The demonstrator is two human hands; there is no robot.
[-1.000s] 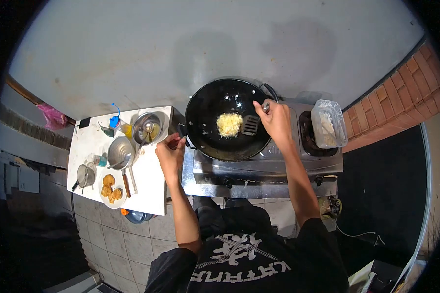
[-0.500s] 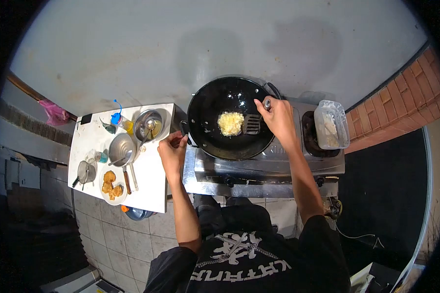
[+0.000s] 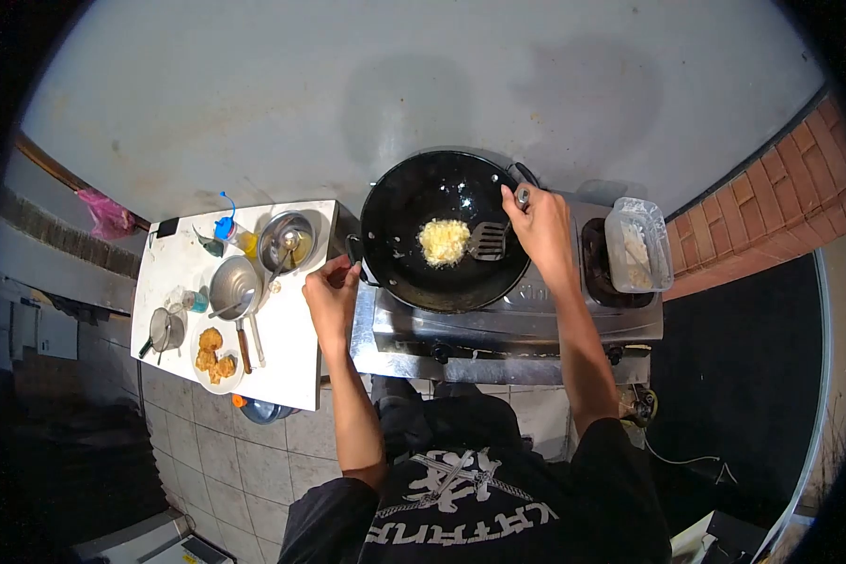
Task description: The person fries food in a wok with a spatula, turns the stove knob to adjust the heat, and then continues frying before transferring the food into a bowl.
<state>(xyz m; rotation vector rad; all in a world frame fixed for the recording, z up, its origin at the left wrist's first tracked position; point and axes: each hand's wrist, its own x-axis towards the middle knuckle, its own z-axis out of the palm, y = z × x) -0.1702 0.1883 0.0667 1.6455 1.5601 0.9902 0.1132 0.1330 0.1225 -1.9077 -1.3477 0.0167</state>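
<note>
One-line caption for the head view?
Left hand grips the wok handle; right hand holds a spatula beside the yellow patty.

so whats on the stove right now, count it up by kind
wok: 1
slotted spatula: 1
yellow food patty: 1
clear plastic container: 1
total: 4
</note>
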